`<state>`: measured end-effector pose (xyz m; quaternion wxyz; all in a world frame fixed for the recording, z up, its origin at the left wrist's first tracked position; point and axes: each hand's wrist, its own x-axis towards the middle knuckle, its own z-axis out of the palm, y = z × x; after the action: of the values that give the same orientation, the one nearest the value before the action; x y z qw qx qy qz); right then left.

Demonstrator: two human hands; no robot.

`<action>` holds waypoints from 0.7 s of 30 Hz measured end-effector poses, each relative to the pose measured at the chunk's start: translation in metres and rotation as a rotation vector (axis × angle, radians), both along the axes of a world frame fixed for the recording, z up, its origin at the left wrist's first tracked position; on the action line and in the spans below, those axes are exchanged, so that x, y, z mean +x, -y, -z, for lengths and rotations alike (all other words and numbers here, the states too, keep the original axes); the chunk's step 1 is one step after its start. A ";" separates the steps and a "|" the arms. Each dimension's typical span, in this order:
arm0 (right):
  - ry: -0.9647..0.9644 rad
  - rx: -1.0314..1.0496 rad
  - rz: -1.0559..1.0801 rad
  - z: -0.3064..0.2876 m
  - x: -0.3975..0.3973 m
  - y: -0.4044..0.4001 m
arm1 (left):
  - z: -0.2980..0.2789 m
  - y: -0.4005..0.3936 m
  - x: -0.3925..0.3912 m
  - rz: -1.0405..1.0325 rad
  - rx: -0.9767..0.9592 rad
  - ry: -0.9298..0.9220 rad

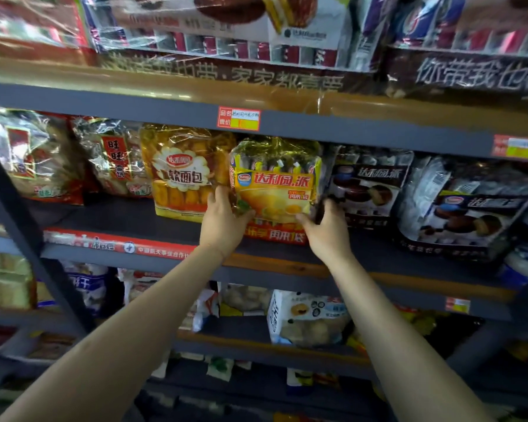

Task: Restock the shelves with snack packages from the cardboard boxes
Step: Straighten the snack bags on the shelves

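Gripping yellow pie bag (275, 190), both hands (223, 220) upright.

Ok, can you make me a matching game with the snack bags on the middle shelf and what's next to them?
Things:
1. yellow pie bag
2. soft bread bag
3. dark pie bag
4. price tag

Places:
A. on the shelf edge above
B. held by left hand and right hand
C. just right of the held bag
D. just left of the held bag

Pairs: 1-B, 2-D, 3-C, 4-A
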<state>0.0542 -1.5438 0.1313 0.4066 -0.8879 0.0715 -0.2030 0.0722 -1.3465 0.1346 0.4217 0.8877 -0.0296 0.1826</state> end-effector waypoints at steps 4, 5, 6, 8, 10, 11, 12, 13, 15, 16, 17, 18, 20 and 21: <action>0.012 -0.004 -0.002 -0.001 0.005 0.004 | -0.002 0.004 0.006 0.005 0.053 0.007; 0.015 -0.011 -0.002 -0.001 0.007 0.005 | -0.002 0.004 0.007 0.008 0.064 0.007; 0.017 -0.018 0.002 -0.001 0.009 0.004 | -0.002 0.004 0.008 0.011 0.074 0.008; 0.022 -0.034 0.014 -0.001 0.013 0.001 | 0.000 0.003 0.010 0.014 0.088 0.017; 0.013 -0.055 0.022 -0.001 0.016 -0.002 | 0.001 0.001 0.012 0.005 0.106 0.037; 0.007 -0.059 0.026 -0.002 0.017 -0.002 | 0.002 0.001 0.014 0.001 0.119 0.045; 0.005 -0.055 0.029 -0.003 0.017 -0.001 | 0.002 0.001 0.015 -0.005 0.130 0.048; 0.008 -0.048 0.027 -0.003 0.017 0.000 | 0.003 0.002 0.016 -0.011 0.140 0.049; 0.002 -0.031 0.013 -0.003 0.017 0.002 | 0.002 0.003 0.015 -0.028 0.160 0.037; -0.007 -0.030 0.004 -0.004 0.015 0.003 | 0.002 0.004 0.014 -0.043 0.174 0.021; -0.014 -0.036 -0.009 -0.004 0.014 0.005 | 0.001 0.004 0.013 -0.066 0.195 0.008; -0.021 -0.048 -0.025 -0.005 0.012 0.007 | 0.001 0.004 0.012 -0.099 0.218 0.016; -0.033 -0.095 -0.068 -0.010 0.005 0.014 | 0.002 0.006 0.006 -0.135 0.276 0.175; -0.040 -0.158 -0.082 -0.013 0.000 0.020 | 0.004 0.009 0.003 -0.103 0.333 0.316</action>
<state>0.0542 -1.5635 0.1440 0.3416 -0.9233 0.0272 -0.1735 0.0752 -1.3553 0.1309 0.2495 0.9058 -0.0798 0.3331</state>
